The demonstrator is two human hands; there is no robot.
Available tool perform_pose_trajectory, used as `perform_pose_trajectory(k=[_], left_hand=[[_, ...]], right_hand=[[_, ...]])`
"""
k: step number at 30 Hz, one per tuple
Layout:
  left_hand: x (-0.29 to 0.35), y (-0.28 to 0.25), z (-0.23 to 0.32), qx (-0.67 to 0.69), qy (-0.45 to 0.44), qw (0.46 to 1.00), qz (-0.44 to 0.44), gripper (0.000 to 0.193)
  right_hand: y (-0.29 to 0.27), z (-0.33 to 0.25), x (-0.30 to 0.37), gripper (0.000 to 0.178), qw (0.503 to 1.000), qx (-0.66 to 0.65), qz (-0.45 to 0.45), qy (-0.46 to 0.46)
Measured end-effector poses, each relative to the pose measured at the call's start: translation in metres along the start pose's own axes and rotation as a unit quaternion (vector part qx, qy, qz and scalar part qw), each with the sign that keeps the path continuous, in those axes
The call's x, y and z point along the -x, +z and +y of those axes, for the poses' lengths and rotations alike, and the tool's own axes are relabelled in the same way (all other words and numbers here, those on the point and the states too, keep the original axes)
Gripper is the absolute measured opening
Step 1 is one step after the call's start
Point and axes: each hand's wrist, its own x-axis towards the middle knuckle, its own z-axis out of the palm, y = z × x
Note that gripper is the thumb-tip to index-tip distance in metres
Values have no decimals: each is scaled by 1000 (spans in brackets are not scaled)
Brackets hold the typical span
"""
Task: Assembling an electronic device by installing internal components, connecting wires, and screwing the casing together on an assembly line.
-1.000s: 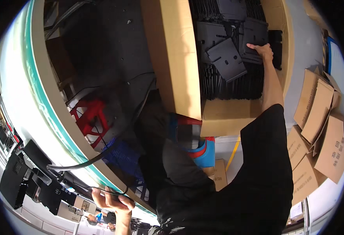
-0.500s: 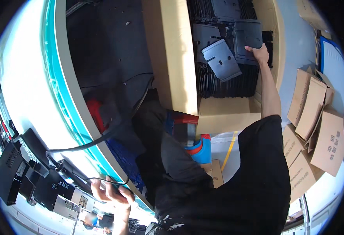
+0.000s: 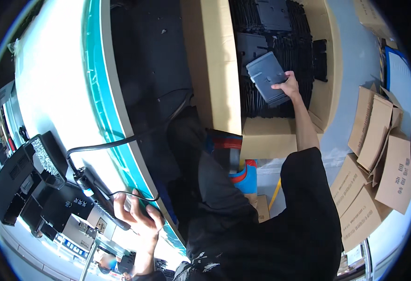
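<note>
My right hand grips the edge of a flat grey metal plate, thumb on top. The plate is tilted over an open cardboard box packed with rows of thin dark plates. Whether a second plate lies right beneath the held one is hard to tell. On the bench edge at the lower left, my left hand rests with its fingers bent and apart. Beside those fingers lies a black corded electric screwdriver, and its thin cable loops past the fingertips.
A white bench with a teal edge strip runs down the left, bearing black devices. Flattened cartons lean at the right. A blue and red container stands below the box. Far off at lower left is another person.
My right hand has drawn the plate left and nearer, over where a loose lighter plate lay. The view has shifted, and the bench appears farther right. My left hand stays by the screwdriver.
</note>
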Motion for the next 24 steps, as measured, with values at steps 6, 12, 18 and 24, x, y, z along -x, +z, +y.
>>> perform_pose_trajectory(k=[6,12,18,24], left_hand=[[9,5,-6,32,-5,999,34,43],[0,7,3,69,-11,996,54,38],[-3,-6,6,71,-31,996,51,43],[-8,7,-7,166,34,969,181,45]], right_hand=[[12,-30,11,92,979,129,-139,68],[15,-5,37,70,995,-52,-85,-22],[14,-78,91,60,991,-93,89,-33],[-27,-132,188,41,754,-627,-176,88]])
